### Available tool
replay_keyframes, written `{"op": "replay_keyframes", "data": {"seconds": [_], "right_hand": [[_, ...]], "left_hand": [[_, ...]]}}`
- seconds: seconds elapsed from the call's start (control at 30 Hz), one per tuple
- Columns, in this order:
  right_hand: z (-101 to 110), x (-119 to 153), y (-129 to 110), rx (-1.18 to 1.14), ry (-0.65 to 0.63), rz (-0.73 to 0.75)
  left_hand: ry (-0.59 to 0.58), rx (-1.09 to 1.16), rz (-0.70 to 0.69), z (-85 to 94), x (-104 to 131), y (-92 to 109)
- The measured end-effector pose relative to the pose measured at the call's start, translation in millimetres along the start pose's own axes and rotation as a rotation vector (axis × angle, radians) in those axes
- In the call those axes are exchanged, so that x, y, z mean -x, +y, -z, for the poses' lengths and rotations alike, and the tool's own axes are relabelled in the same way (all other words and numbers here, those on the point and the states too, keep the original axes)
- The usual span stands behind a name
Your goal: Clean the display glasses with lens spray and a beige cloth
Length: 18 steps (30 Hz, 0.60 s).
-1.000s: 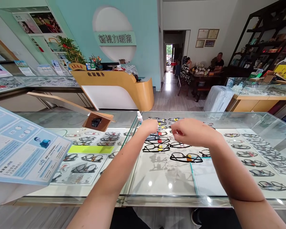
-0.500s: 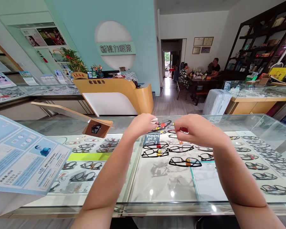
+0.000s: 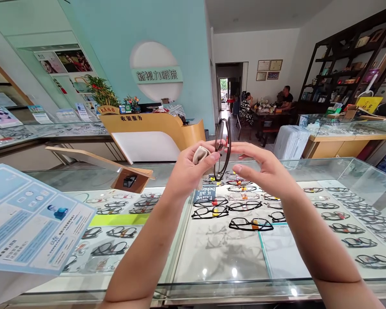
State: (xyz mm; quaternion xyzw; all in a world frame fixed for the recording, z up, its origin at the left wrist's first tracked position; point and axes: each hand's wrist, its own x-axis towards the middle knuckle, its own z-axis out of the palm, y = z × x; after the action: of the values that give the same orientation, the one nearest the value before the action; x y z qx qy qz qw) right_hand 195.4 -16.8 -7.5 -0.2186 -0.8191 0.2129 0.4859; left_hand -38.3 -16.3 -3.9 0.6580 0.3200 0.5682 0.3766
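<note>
Dark-framed eyeglasses [image 3: 227, 150] are raised above the glass display case, turned on end. My left hand [image 3: 194, 167] is closed on them, thumb against the near side, with a folded pale cloth [image 3: 201, 154] tucked in the same grip. To the right, my right hand [image 3: 257, 161] is open, thumb and fingers apart, its fingertips close beside the frame; whether they touch it I cannot tell. Below lie rows of glasses, including a black pair [image 3: 251, 224] with an orange tag, and a dark printed card [image 3: 204, 194].
The glass display case [image 3: 218, 274] spans the front. A blue-and-white leaflet board [image 3: 35, 219] stands at left, near a wooden holder [image 3: 133, 179]. A yellow-fronted counter [image 3: 148, 122] and a wrapped suitcase [image 3: 291, 143] stand beyond. Two people sit at a far table [image 3: 266, 112].
The eyeglasses have come up into view on end in my left hand, and the cloth shows more. My right hand has uncurled its fingers beside them. The view has tipped slightly upward.
</note>
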Motion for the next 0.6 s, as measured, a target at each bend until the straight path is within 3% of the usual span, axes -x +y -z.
{"op": "replay_keyframes", "data": {"seconds": [0.2,0.6], "right_hand": [[-5,-3,2,-0.032,0.057,-0.008],[-11,-4,4,-0.061,0.164,-0.014]], "left_hand": [[0.064,0.047,-0.111,-3.8,-1,-8],[0.145,0.029,-0.138,-13.5,0,-6]]}}
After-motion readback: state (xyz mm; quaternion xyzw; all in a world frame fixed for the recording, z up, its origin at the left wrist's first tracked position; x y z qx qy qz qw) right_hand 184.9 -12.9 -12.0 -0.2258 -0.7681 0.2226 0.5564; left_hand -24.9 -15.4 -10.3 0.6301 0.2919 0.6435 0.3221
